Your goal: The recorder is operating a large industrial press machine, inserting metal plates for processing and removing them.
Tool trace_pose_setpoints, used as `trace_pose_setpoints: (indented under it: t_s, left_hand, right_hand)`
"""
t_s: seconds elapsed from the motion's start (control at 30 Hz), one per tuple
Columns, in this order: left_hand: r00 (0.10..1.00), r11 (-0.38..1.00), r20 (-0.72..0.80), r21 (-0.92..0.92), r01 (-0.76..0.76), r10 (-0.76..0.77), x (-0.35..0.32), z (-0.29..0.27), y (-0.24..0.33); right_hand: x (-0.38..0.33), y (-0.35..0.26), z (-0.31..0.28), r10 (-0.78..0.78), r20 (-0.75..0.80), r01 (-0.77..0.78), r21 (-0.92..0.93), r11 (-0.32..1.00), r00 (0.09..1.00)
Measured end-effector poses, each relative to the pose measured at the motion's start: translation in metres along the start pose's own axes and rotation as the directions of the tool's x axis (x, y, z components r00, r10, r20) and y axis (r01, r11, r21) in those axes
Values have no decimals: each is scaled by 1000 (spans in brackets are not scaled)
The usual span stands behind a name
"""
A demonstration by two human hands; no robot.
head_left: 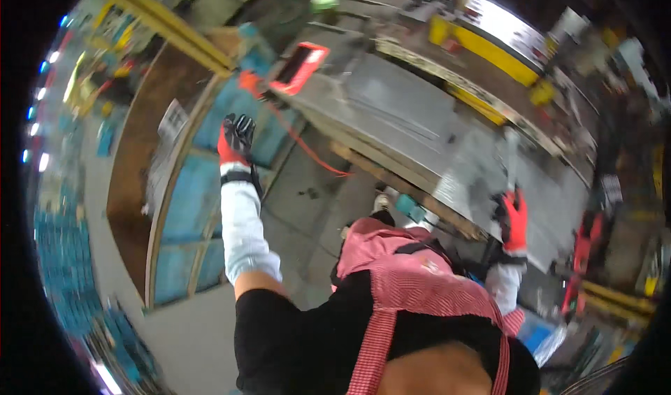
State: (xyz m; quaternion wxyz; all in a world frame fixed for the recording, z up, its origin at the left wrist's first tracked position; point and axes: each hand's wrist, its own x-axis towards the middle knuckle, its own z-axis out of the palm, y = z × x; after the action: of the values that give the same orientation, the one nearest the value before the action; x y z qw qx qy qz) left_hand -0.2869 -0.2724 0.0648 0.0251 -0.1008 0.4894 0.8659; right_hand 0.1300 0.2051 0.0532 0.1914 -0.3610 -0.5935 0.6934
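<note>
My left hand, in a red and black glove, is held out over the edge of a wooden-framed cart with blue panels. Its fingers look loosely bent and apart, with nothing visible in them. At the right, my right hand, gloved alike, is closed at the near edge of a grey metal worktable. From its fingers a long pale metallic tool points away across the tabletop; blur hides its exact kind. A shiny sheet lies on the table to the left of this hand.
A red-framed dark tray-like object lies at the table's far left corner. An orange-red hose hangs down from that corner. Beyond the table stands a machine with yellow bars. A yellow beam crosses at upper left, above the cart.
</note>
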Motion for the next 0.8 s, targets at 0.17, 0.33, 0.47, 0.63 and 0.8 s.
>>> trace_pose_setpoints:
  t_s: [0.17, 0.33, 0.47, 0.63, 0.8]
  left_hand:
    - [591, 819, 569, 441, 367, -571, -58, 43, -113]
    - [239, 639, 596, 670, 378, -766, -128, 124, -177]
    - [273, 636, 626, 479, 606, -731, -146, 163, -174]
    - [448, 600, 862, -233, 765, -236, -122, 213, -210]
    - [651, 707, 454, -64, 705, -608, -117, 215, -209]
  right_hand:
    - [47, -24, 47, -72, 363, 100, -59, 993, 929]
    - [146, 9, 56, -72, 413, 198, -270, 942, 908]
    - [124, -36, 71, 77, 419, 55, -293, 955, 905]
    - [80, -92, 93, -17, 353, 137, -318, 938, 936]
    - [62, -94, 77, 64, 424, 53, -258, 965, 903]
